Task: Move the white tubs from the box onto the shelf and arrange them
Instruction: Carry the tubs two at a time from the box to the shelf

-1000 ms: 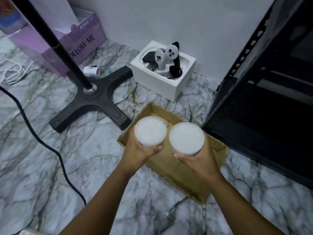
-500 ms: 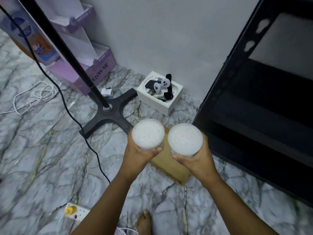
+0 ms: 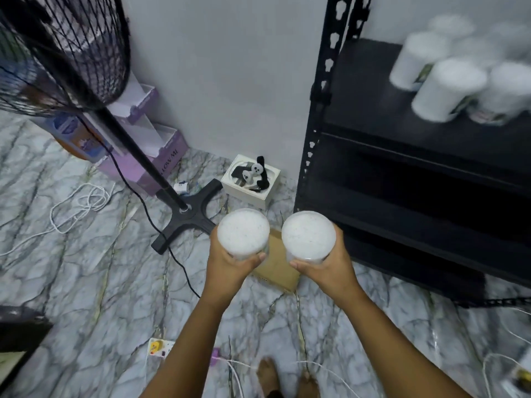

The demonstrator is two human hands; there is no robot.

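Since the earlier frame my view has risen: the cardboard box [image 3: 277, 264] now lies mostly hidden beneath my hands, and the shelf [image 3: 370, 110] top board with blurred white tubs [image 3: 448, 87] has come into view at 2 o'clock. My left hand [image 3: 230, 265] is wrapped around one white tub [image 3: 243, 233]; my right hand [image 3: 330, 268] is wrapped around a second tub [image 3: 308, 237] at 3 o'clock of the first, just beside it, not touching. Both are cylindrical, with flat, speckled white lids. The shelf is matt black metal with perforated uprights. The floor [image 3: 86, 282] is glossy veined marble. A black fan stand [image 3: 184, 214] sits at 10 o'clock.
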